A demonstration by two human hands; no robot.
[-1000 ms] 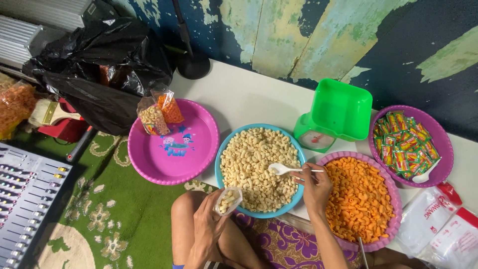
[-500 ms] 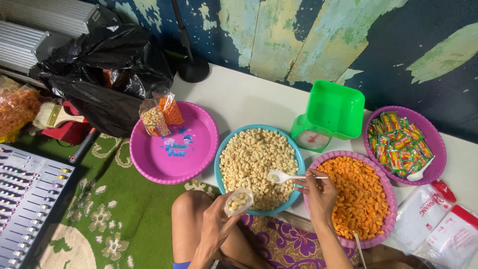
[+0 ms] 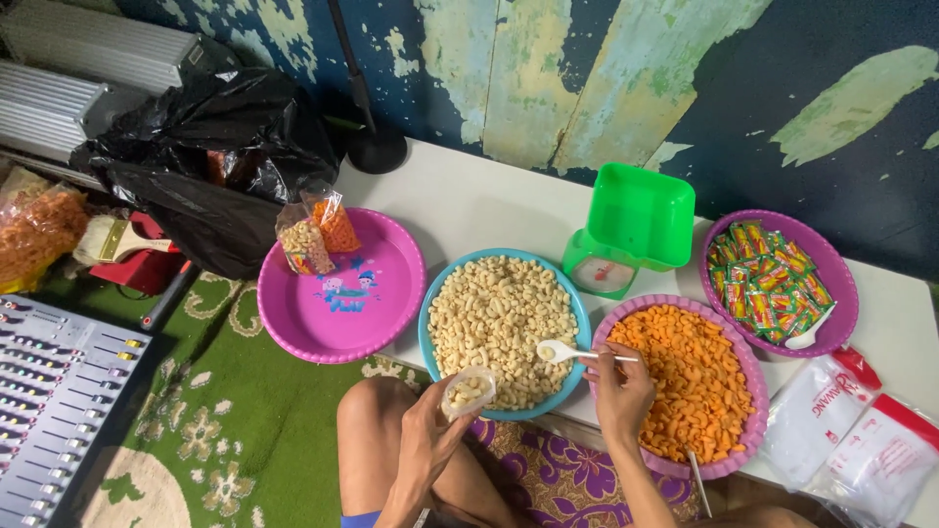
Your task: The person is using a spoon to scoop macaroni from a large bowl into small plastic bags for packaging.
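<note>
My left hand holds a small clear plastic bag, partly filled with pale puffed snacks, at the near rim of the blue bowl. That bowl is full of the same pale snacks. My right hand grips a white plastic spoon, its scoop over the blue bowl's right side. Just right sits a purple bowl of orange snacks.
A pink basin with two filled snack bags lies to the left. A green kitchen scale, a purple bowl of wrapped candies, empty bags, a black bin bag and an audio mixer surround them.
My left hand has brought the small bag up and right to the blue bowl's rim. My right hand keeps the spoon over the pale snacks.
</note>
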